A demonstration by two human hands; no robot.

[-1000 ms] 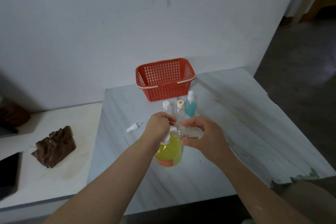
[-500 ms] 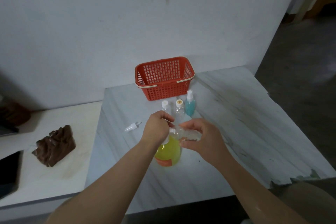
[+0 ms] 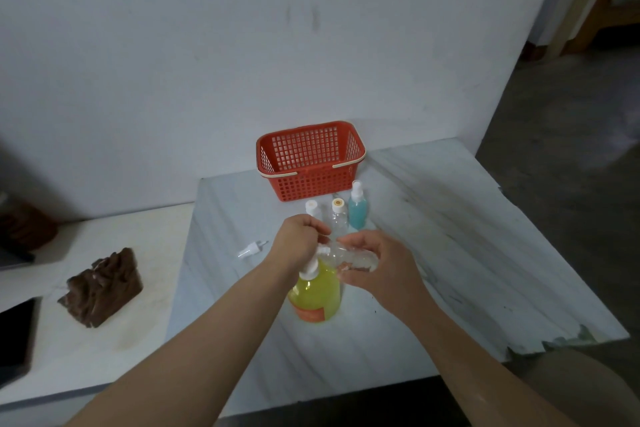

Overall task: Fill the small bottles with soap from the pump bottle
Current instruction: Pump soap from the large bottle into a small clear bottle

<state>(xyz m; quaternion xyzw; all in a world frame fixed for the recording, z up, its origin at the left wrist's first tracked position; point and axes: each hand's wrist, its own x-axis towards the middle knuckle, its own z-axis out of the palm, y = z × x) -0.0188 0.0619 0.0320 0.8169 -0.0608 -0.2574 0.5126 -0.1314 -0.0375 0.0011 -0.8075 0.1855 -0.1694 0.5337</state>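
Observation:
A pump bottle (image 3: 315, 295) of yellow soap with an orange label stands on the marble table (image 3: 450, 253). My left hand (image 3: 298, 241) is curled over its white pump head. My right hand (image 3: 377, 263) grips a small clear bottle (image 3: 349, 256), tilted on its side with its mouth at the pump spout. Behind the hands stand three small bottles: one with a white cap (image 3: 311, 207), a clear one with a tan-topped cap (image 3: 337, 217) and a blue one with a spray top (image 3: 357, 206).
A red plastic basket (image 3: 311, 159) stands against the wall behind the bottles. A loose white spray cap (image 3: 251, 249) lies left of my hands. On the lower side surface sit a brown carved block (image 3: 102, 288) and a dark flat device (image 3: 15, 333).
Both hands stay at the pump head and the clear bottle. The view has shifted slightly; nothing on the table has moved.

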